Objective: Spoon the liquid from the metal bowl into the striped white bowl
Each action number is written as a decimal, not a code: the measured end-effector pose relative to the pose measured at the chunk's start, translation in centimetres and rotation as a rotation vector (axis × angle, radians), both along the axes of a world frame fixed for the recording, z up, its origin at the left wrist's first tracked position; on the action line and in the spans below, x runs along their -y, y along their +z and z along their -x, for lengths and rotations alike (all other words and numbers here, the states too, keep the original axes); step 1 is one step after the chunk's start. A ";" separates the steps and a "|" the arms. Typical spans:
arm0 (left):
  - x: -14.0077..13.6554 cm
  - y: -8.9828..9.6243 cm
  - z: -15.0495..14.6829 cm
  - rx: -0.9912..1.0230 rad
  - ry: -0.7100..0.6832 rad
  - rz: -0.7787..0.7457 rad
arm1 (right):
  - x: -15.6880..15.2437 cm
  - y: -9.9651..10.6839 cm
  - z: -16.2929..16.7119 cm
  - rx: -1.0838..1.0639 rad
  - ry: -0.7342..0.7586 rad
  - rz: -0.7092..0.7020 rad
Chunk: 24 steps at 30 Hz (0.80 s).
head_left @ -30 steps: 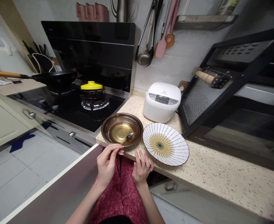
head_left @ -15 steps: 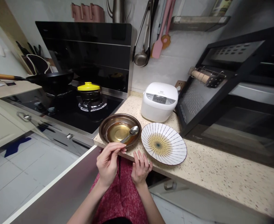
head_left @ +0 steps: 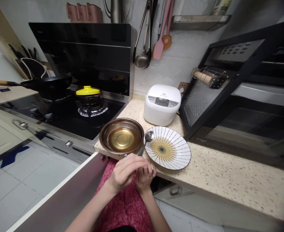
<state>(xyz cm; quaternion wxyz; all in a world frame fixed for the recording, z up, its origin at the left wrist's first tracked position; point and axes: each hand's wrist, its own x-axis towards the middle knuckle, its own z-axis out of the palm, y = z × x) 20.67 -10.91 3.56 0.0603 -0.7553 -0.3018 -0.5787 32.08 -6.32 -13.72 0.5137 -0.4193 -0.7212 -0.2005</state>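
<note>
A metal spoon (head_left: pixel 149 136) is pinched in my left hand (head_left: pixel 125 170), its bowl raised over the left rim of the striped plate (head_left: pixel 178 145). That plate is white with dark radiating lines and a yellow centre. Left of it, the metal bowl (head_left: pixel 104 135) holds a shallow brownish liquid over a golden-looking bottom. My right hand (head_left: pixel 145 177) rests at the counter's front edge below the plate, its fingers loosely bent with no object visible in them. My left fingers overlap part of it, and whether the two hands touch is unclear.
Behind the plate stands a white rice cooker (head_left: pixel 162 106). On the black stove (head_left: pixel 67 122) are a yellow-lidded pot (head_left: pixel 88 93) and a wok (head_left: pixel 47 85). An open drawer or door panel (head_left: pixel 60 196) juts out at the lower left. A dark rack (head_left: pixel 197 96) borders the counter (head_left: pixel 229 170).
My left hand has carried the spoon rightward from over the metal bowl to the plate's left rim. My right hand stays near the same spot, its fingers more bent.
</note>
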 end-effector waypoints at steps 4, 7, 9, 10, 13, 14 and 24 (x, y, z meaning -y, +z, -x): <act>0.0 0.4 0.4 -0.199 -0.003 0.000 | 0.0 -0.5 0.1 0.019 -0.026 -0.047; 0.2 0.8 0.7 -0.347 0.032 -0.036 | 0.3 -0.7 0.0 0.113 -0.097 -0.040; 0.2 0.9 0.8 -0.405 0.037 -0.046 | 0.4 -0.8 0.0 0.153 -0.120 -0.026; 0.2 0.8 0.8 -0.410 0.036 -0.043 | 0.4 -0.8 0.0 0.155 -0.123 -0.021; 0.2 0.2 0.5 -0.304 0.019 -0.006 | 0.3 -0.4 0.0 0.097 -0.106 -0.033; 0.2 0.0 0.4 -0.229 0.003 0.006 | 0.3 -0.2 0.1 0.065 -0.093 -0.038; 1.7 -1.4 1.6 0.456 0.306 0.153 | 0.3 1.2 -0.4 0.047 -0.002 0.024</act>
